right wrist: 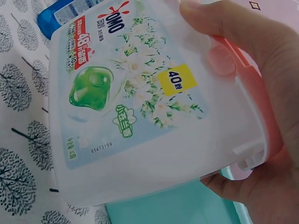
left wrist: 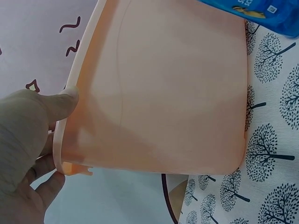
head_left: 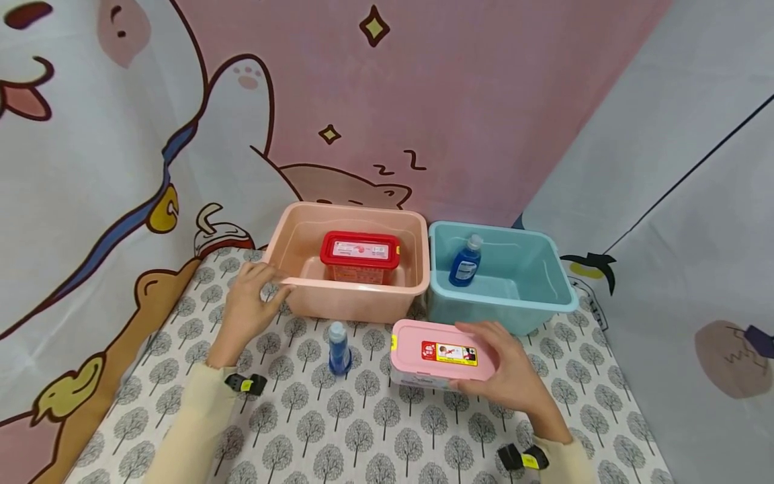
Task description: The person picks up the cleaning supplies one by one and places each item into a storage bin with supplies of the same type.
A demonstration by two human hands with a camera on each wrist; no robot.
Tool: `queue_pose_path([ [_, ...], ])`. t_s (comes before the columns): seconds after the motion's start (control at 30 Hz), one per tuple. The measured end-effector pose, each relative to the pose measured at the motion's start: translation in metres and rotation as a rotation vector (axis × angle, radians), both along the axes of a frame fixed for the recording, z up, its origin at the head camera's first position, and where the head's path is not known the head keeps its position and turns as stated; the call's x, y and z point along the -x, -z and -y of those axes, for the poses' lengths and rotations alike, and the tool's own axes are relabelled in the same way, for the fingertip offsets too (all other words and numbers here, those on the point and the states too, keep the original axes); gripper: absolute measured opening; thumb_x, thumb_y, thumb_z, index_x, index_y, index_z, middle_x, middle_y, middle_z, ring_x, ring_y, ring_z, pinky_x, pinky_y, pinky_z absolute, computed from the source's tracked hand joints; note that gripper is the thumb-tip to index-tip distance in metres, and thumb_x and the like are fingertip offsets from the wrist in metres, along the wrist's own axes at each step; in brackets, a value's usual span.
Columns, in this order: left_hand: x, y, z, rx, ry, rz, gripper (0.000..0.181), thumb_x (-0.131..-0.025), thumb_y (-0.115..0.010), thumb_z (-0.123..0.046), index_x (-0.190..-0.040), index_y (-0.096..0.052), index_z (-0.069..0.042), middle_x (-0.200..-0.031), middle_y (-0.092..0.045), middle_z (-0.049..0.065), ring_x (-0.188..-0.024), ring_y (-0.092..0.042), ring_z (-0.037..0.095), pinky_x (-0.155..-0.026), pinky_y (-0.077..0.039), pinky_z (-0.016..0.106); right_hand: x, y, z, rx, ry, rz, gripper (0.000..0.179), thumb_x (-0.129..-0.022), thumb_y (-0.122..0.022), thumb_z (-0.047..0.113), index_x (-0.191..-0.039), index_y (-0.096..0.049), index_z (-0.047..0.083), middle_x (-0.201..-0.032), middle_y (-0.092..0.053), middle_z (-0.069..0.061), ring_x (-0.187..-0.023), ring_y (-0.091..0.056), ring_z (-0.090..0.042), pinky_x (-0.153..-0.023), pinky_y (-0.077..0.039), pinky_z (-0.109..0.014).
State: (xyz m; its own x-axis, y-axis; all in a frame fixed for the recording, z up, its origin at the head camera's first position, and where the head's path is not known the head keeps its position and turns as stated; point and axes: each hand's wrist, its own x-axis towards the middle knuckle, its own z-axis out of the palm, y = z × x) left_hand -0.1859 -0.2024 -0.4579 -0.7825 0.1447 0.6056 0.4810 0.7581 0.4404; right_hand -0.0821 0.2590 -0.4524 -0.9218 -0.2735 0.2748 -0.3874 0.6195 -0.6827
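My left hand [head_left: 250, 302] pinches the front left corner of the rim of a peach plastic bin [head_left: 338, 300]; in the left wrist view the thumb [left wrist: 63, 103] lies over that rim. Inside the bin is a tub with a red lid [head_left: 360, 250]. My right hand [head_left: 502, 366] holds a white tub of laundry capsules with a pink lid [head_left: 411, 346] by its right end, in front of the bins. The right wrist view shows its flowered label [right wrist: 135, 88]. Between the hands a small bottle of blue liquid [head_left: 339, 353] stands upright on the table.
A light teal bin [head_left: 502, 308] stands right of the peach one, close beside it. In it a blue bottle with a pale cap [head_left: 465, 263] leans. The tree-print cloth [head_left: 363, 430] covers the table, and a cartoon-print curtain [head_left: 484, 101] hangs behind.
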Motion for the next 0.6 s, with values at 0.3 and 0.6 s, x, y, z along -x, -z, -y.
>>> queue_pose_path([
  [0.3, 0.002, -0.001, 0.000, -0.003, 0.002, -0.009, 0.025, -0.083, -0.086, -0.014, -0.103, -0.073, -0.007, -0.099, -0.074, 0.010, -0.099, -0.057, 0.030, -0.080, -0.048, 0.047, 0.007, -0.014, 0.006, 0.014, -0.016, 0.003, 0.095, -0.056, -0.102, 0.032, -0.140, -0.061, 0.026, -0.131, -0.063, 0.006, -0.110, -0.052, -0.009, -0.090, -0.048, -0.029],
  [0.6, 0.001, 0.000, 0.000, -0.010, -0.003, -0.005, 0.025, -0.081, -0.086, -0.014, -0.101, -0.073, -0.007, -0.099, -0.075, 0.010, -0.100, -0.058, 0.030, -0.084, -0.048, 0.049, 0.015, -0.028, 0.015, 0.030, -0.067, -0.030, 0.095, -0.057, -0.102, 0.033, -0.141, -0.059, 0.030, -0.137, -0.062, 0.006, -0.116, -0.054, -0.009, -0.092, -0.049, -0.030],
])
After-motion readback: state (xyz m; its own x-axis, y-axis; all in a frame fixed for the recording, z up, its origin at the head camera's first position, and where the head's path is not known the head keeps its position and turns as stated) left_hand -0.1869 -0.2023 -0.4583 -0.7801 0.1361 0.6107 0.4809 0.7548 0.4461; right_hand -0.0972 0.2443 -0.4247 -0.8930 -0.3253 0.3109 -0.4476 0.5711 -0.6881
